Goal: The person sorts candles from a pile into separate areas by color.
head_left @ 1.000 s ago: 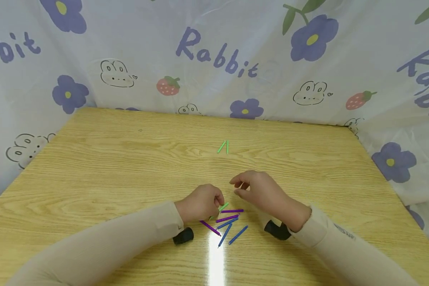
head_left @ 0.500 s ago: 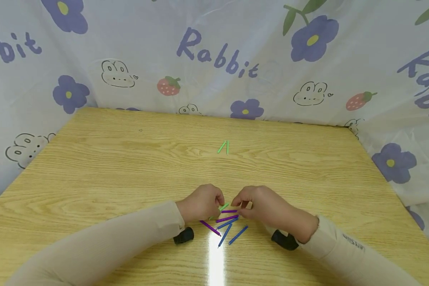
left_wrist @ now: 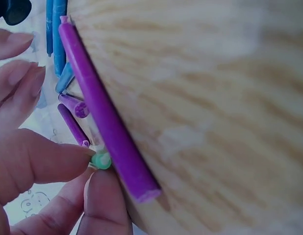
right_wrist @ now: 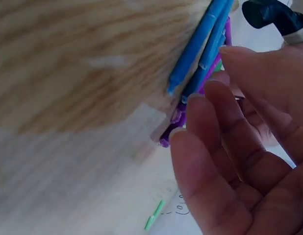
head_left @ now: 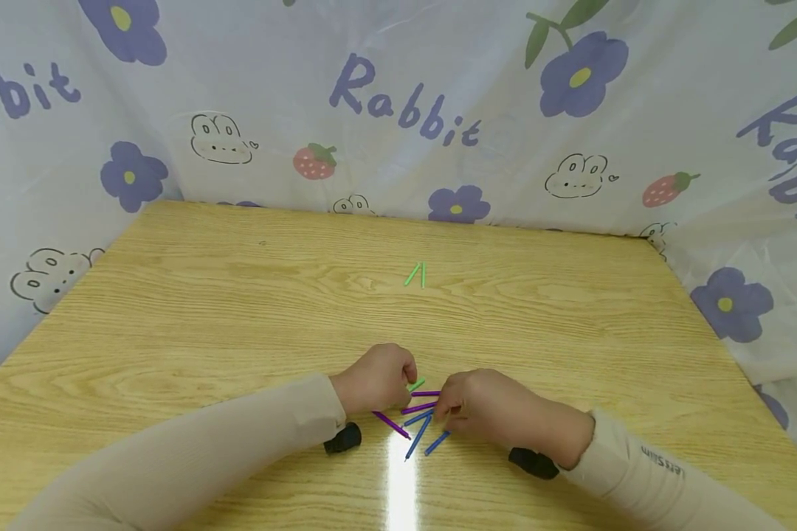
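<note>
My left hand (head_left: 375, 380) pinches a slim green stick (head_left: 417, 385) between thumb and fingertip; its round end shows in the left wrist view. A purple stick (left_wrist: 107, 110) with a narrow nub at one end lies beside those fingers. Over the right side of the pile, my right hand (head_left: 498, 405) hovers with fingers bent and thumb apart, nothing seen between them. It is nearest to the blue sticks (right_wrist: 193, 51) and partly covers the ends of several sticks in the head view. Whether its fingertips touch any stick, I cannot tell.
Two green sticks (head_left: 415, 274) lie farther back on the wooden table (head_left: 239, 310). A white curtain (head_left: 252, 88) printed with flowers and rabbits stands behind the table and along its sides. Black wrist devices (head_left: 342, 438) sit under both wrists.
My right hand has come down and toward the front, from above the purple sticks to over the right ends of the blue ones. The left hand has stayed on the green stick.
</note>
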Tool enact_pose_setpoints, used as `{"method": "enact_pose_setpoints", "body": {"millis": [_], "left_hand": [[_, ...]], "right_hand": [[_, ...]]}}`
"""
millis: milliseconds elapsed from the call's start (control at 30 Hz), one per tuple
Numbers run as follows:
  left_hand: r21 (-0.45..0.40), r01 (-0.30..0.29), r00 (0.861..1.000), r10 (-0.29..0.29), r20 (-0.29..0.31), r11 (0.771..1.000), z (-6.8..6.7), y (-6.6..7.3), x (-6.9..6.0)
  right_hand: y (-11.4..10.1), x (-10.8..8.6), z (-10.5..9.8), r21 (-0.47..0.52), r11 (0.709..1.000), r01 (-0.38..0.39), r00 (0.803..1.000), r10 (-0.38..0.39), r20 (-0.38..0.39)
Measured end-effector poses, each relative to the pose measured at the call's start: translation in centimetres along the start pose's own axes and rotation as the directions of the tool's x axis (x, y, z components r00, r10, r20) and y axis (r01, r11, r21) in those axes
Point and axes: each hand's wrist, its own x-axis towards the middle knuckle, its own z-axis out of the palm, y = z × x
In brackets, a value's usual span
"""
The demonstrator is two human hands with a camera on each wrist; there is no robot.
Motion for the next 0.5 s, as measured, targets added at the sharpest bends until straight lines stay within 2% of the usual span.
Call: {"method": "enact_pose_setpoints", "body": {"millis": [233,500], "left_hand": [[-0.006,-0.015,1.0,0.015,-0.005,1.0,-0.03,-0.02,0.03],[0.001,0.003,1.0,-0.003,0.003,1.0,-0.07,0.22,0.22]], "right_hand": [[0.05,-0.07,0.4,-0.116,0.991,0.059,0.998,-0.058,0.016],[0.04,-0.05,0.53,-0.172,0.982,0.081,0.997,-0.077,0.032]]}}
